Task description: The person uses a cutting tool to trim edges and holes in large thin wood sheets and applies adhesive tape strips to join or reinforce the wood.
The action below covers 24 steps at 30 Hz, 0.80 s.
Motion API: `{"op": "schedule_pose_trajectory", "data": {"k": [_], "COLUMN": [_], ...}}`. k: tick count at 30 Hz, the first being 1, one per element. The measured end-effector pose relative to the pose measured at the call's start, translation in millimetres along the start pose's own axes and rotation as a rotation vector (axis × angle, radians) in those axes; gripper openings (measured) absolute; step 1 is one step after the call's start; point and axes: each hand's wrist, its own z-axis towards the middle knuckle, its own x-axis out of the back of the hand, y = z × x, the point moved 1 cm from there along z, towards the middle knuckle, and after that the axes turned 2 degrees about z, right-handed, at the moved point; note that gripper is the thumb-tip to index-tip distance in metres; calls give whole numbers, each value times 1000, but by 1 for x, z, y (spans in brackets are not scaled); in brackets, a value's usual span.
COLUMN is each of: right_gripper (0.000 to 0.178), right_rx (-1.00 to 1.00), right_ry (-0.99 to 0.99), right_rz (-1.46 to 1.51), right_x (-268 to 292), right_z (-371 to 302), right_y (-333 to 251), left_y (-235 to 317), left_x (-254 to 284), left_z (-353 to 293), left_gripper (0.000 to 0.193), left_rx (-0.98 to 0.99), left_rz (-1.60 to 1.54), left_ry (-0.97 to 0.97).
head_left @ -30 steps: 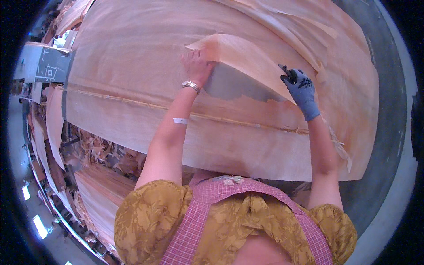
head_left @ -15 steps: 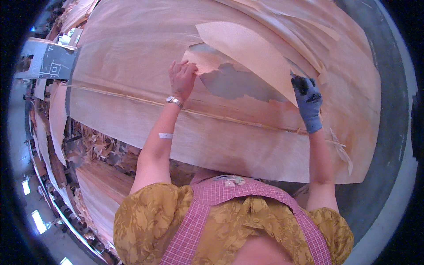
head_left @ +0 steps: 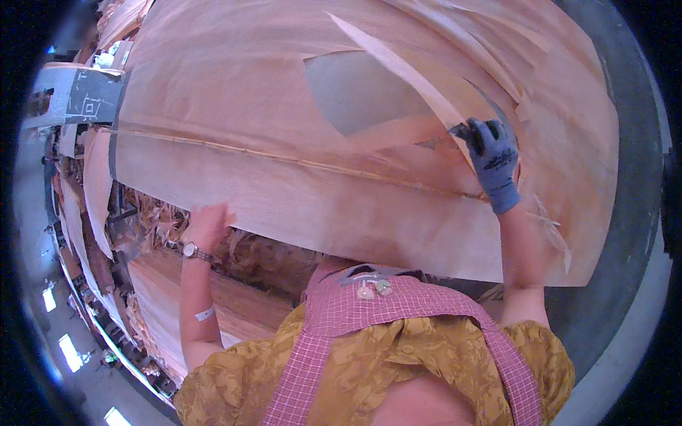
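Note:
My right hand point(head_left: 491, 162), in a blue-grey glove with dark fingertips, is closed on a small knife point(head_left: 457, 130); only its dark pointed blade shows. Against those fingers lies the lower end of a long, curved strip of thin wood veneer point(head_left: 408, 69), raised on edge and pointing up to the left. Beside it, a grey patch point(head_left: 359, 89) shows through an opening in the large pale veneer sheet point(head_left: 234, 85). My bare left hand point(head_left: 209, 226), wearing a wristwatch, is at the sheet's near left edge above wood scraps. Motion smears its fingers, and whatever they hold cannot be made out.
A thin tan strip point(head_left: 284, 162) runs across the sheet. Veneer scraps point(head_left: 160, 216) are heaped below its near left edge. A narrow torn shred point(head_left: 558, 241) lies at the right. A grey surface with white marks point(head_left: 96, 96) stands at the far left.
My left hand has moved from the opening down and left to the sheet's near edge. The torn piece there is gone, baring more grey. The long strip has tipped up; my right hand stays close by.

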Motion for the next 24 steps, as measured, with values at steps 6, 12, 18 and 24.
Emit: {"op": "schedule_pose_trajectory", "data": {"k": [6,12,18,24], "right_gripper": [26,18,20,24], "right_rx": [-69,22,104,161], "right_ry": [-9,130,268,300], "right_rz": [-10,-174,-280,-258], "right_x": [-3,40,120,124], "right_z": [-1,75,117,114], "right_y": [-1,40,16,9], "left_y": [136,359,403,396], "left_x": [6,84,66,67], "left_z": [60,121,127,118], "left_gripper": [64,95,77,28], "left_rx": [-465,-589,-670,-944], "left_rz": [-479,-491,-318,-251], "left_ry": [821,835,897,894]}}
